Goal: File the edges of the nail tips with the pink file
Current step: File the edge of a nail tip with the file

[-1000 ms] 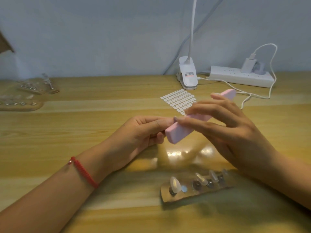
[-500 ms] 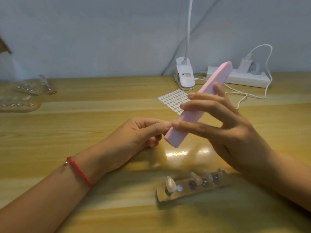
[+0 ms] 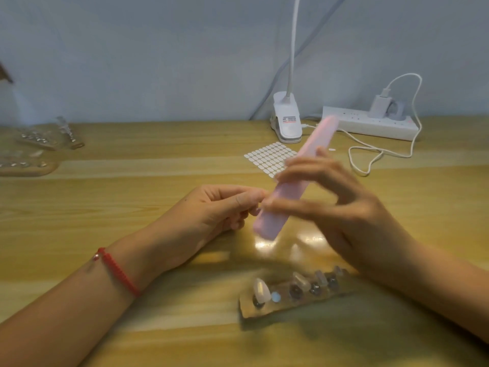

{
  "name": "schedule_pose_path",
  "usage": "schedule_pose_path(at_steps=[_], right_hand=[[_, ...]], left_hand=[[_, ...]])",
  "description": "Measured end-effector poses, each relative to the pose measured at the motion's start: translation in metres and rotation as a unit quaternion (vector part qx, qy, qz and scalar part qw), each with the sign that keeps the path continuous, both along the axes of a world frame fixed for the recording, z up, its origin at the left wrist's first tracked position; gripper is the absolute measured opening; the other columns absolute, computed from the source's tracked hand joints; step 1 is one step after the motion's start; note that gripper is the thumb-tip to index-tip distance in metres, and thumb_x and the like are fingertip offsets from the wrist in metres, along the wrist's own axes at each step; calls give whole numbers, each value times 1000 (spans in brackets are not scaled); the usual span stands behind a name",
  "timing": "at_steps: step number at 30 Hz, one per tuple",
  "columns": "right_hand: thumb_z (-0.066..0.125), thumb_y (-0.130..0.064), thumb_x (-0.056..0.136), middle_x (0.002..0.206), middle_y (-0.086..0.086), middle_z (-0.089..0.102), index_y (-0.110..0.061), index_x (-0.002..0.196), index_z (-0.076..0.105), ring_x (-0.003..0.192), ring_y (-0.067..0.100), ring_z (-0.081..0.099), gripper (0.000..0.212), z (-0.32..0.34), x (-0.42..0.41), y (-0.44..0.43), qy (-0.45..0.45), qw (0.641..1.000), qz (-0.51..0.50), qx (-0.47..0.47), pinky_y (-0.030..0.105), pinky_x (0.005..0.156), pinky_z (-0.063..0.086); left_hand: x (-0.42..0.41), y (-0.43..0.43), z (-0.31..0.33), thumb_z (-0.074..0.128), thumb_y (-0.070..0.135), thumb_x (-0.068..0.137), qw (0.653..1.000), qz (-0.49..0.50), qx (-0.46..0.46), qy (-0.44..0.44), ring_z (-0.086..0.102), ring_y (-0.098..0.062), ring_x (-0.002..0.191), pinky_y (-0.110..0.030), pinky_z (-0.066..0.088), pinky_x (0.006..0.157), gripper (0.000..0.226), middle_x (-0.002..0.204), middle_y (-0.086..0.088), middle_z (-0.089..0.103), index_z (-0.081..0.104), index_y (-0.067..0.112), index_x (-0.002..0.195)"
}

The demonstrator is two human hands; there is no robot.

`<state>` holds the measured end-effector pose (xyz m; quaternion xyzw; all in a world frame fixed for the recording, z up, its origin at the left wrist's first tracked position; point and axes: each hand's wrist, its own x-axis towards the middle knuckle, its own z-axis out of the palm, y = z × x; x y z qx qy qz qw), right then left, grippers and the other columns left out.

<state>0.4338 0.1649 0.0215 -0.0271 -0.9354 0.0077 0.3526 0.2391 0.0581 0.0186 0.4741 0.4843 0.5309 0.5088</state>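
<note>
Wooden table (image 3: 111, 197), centre frame: I log the left hand (image 3: 219, 210) pinching what I judge is a nail tip, hidden at its fingertips, against the lower half of the pink file (image 3: 292, 185), which slants up-right, gripped mid-length by the right hand (image 3: 341, 207).

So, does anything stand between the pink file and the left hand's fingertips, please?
Nothing visible does: the right hand holds the pink file right against the fingertips of the left hand. Whether those fingertips hold anything is too blurred to tell.
</note>
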Motion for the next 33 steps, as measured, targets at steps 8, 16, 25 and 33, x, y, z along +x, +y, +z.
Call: schedule_pose_path(at_steps=[8,16,25,33], right_hand=[[53,13,90,124,18,58,-16,124,57,117,31,54,44,1,7,22,34,995,-54,-71,41,100,44],[52,7,91,123,17,58,-16,124,57,118,27,54,41,-5,2,12,52,996,-2,-73,37,100,44],[56,2,91,124,8,59,-22,124,56,117,19,54,41,-8,6,21,86,988,-35,-123,31,99,46],[55,0,91,124,11,59,-21,125,56,117,20,54,40,-10,5,16,63,992,-23,-107,29,97,46]], left_hand=[[0,1,0,77,38,69,999,36,5,-18,43,0,51,-9,36,48,23,66,11,62,79,22,85],[2,1,0,76,44,65,997,70,15,-39,41,1,45,-8,34,45,22,64,9,64,75,22,67],[1,-1,-1,87,27,48,996,79,-1,-29,62,4,65,-8,41,51,26,77,7,74,77,28,72],[1,1,-1,79,31,66,995,81,9,-62,43,-1,45,-9,35,42,25,86,-4,75,74,20,88]])
